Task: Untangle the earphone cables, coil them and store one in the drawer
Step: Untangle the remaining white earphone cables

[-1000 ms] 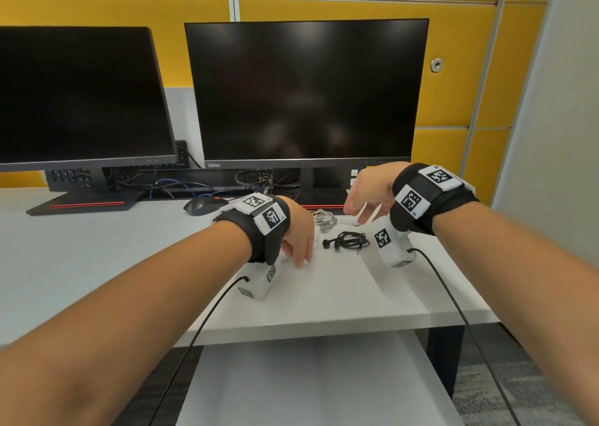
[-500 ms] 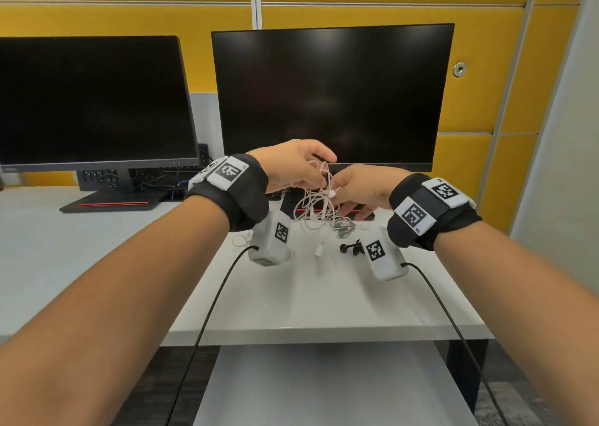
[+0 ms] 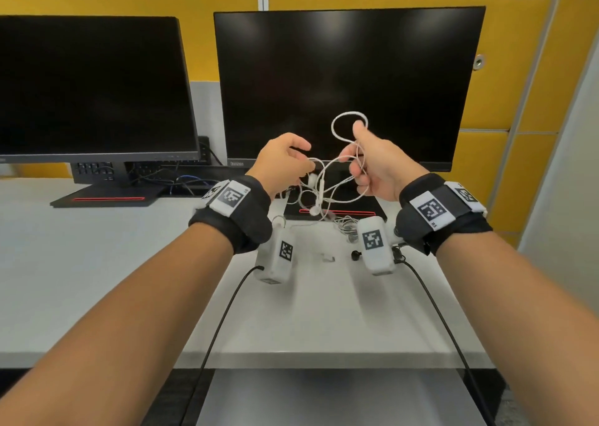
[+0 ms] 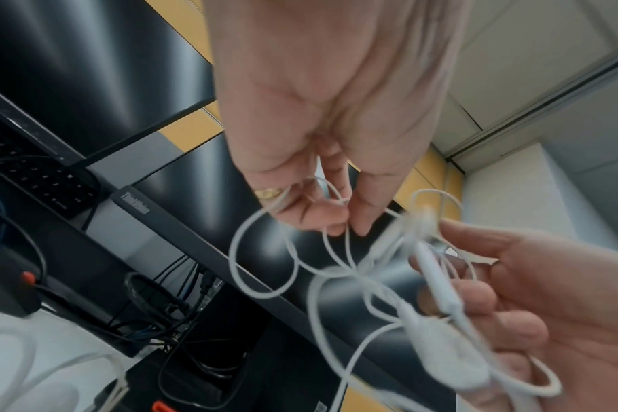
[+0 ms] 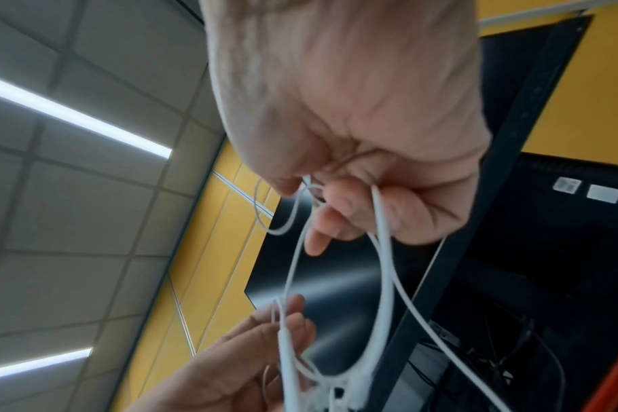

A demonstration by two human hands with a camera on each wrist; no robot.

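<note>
Both hands are lifting the white earphone cable (image 3: pixel 327 179) mid-frame above the tabletop (image 3: pixel 97 263) — left hand (image 3: pixel 282 163) pinching a strand, right hand (image 3: pixel 376 166) gripping loops. Best teasing loops apart slowly — never yanking knots tight.

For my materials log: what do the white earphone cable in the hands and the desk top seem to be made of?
White earphone cable: looks like smooth rubbery plastic sheathing, since it bends into soft loops between the left hand and right hand. Desk top: probably matte white laminate, flat and even with dull reflections; the core is not visible.
</note>
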